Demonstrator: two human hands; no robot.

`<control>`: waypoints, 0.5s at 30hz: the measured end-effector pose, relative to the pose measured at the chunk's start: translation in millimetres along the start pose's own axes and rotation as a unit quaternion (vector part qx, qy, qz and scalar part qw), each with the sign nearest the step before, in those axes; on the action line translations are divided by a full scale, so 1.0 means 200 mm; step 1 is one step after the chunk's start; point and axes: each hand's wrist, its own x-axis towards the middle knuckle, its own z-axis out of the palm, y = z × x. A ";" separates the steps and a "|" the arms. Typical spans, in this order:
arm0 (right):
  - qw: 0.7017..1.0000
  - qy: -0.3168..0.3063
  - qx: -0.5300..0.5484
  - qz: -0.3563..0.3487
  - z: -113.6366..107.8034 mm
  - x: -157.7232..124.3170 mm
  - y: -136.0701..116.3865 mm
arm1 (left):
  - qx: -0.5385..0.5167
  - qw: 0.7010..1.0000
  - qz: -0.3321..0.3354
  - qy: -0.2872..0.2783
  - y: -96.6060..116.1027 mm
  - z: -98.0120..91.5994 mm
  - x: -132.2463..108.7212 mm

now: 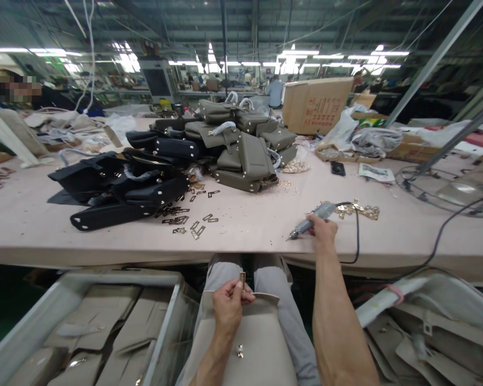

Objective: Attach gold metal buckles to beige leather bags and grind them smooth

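My left hand (228, 306) is closed over my lap, pinching a small gold metal buckle plate (242, 277) at the top edge of a beige bag (249, 343) that lies on my knees. My right hand (322, 229) rests on the table's front part, fingers wrapped round a grey electric screwdriver (310, 221) whose tip points left onto the table (265, 225). A black cable (356, 236) runs from the tool over the table edge.
Piles of black bags (124, 187) and olive bags (241, 145) fill the table's middle, with loose gold plates (189, 222) before them. Gold hardware (362, 210) lies right of the tool. Bins of beige bags (104, 332) flank my legs. A cardboard box (317, 104) stands behind; people work further back.
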 end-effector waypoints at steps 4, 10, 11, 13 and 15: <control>0.931 -0.172 0.307 0.100 0.02 -0.01 -0.02 | -0.005 1.000 -0.004 -0.005 -0.02 -0.01 0.01; 0.891 -0.218 0.364 0.162 0.19 -0.01 -0.05 | -0.004 1.000 0.004 -0.018 -0.03 -0.01 0.01; 0.893 -0.218 0.358 0.165 0.23 -0.01 -0.05 | -0.003 1.000 0.005 -0.018 -0.03 -0.02 0.01; 0.892 -0.224 0.356 0.165 0.32 0.00 -0.07 | -0.003 1.000 0.005 -0.012 -0.03 -0.02 0.01; 0.887 -0.228 0.370 0.154 0.42 0.01 -0.08 | -0.004 1.000 0.004 -0.005 -0.02 -0.02 0.02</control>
